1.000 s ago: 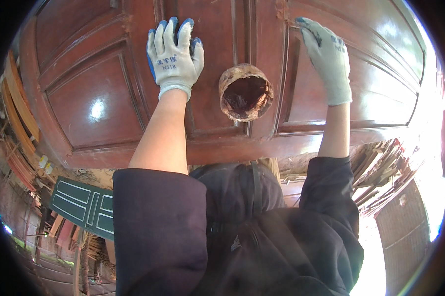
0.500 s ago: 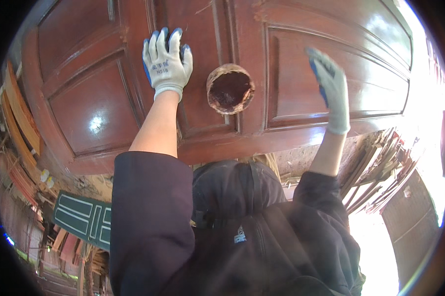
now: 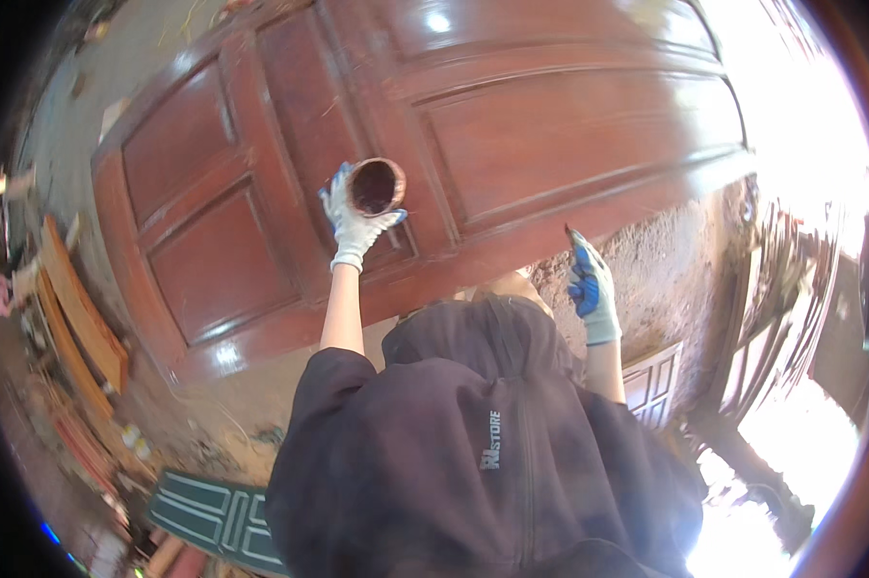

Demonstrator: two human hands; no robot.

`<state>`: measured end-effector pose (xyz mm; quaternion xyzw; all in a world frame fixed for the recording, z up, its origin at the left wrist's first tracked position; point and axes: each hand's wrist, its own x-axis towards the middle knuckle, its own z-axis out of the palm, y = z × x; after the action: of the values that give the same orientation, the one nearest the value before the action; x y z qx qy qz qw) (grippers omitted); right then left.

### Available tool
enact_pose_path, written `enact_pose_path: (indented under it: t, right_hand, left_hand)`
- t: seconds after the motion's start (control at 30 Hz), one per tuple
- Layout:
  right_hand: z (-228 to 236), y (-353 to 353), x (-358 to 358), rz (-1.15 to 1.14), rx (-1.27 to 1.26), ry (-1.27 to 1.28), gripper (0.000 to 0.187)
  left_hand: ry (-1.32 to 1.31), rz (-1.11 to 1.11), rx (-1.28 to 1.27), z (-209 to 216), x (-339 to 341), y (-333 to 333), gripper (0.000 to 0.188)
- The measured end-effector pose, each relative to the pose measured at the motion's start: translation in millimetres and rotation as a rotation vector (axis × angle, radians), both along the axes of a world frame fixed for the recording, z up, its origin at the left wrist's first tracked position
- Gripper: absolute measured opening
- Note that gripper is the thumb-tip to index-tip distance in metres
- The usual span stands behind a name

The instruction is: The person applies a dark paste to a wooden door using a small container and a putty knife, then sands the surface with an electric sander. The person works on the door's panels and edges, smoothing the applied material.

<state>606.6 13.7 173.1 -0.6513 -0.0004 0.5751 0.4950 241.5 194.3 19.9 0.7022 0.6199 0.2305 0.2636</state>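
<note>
Since half a second ago, the left hand [image 3: 355, 223] has shifted over to the cup [image 3: 400, 181], and the right hand [image 3: 592, 286] has dropped back past the near edge of the door [image 3: 540, 135]. The view has swung too, so the door now slants.

The round, stained cup is over the brown door's middle panel; whether it is lifted or resting, I cannot tell. Wearing a white and blue glove, the left hand grips the cup from seven o'clock, fingers curved up its left side and thumb spread along the bottom.

At the cup's four o'clock, well apart, the right hand has its fingers bent, a dark tip pointing to eleven o'clock; whether they pinch anything I cannot tell.

Planks [image 3: 86, 308] lie at eight o'clock of the cup, a green panel [image 3: 198, 512] at seven.
</note>
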Motion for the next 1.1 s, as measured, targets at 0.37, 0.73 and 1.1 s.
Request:
enact_pose_path:
  t: [0.37, 0.73, 1.1]
  right_hand:
    - [-17.3, -156.8, 150.4, -0.467, 0.015, 0.046, 0.038]
    - [-76.1, -339.3, 321.3, -1.019, -0.058, 0.235, 0.029]
    - [-45.0, -225.0, 478.3, -0.918, 0.068, 0.093, 0.040]
  left_hand:
    - [-1.055, 0.424, -0.154, 8.3, 138.8, -96.7, 0.080]
    - [-0.909, 0.351, -0.148, 36.8, 381.2, -148.8, 0.101]
    - [-0.443, 0.145, 0.050, 27.8, 541.0, -95.7, 0.101]
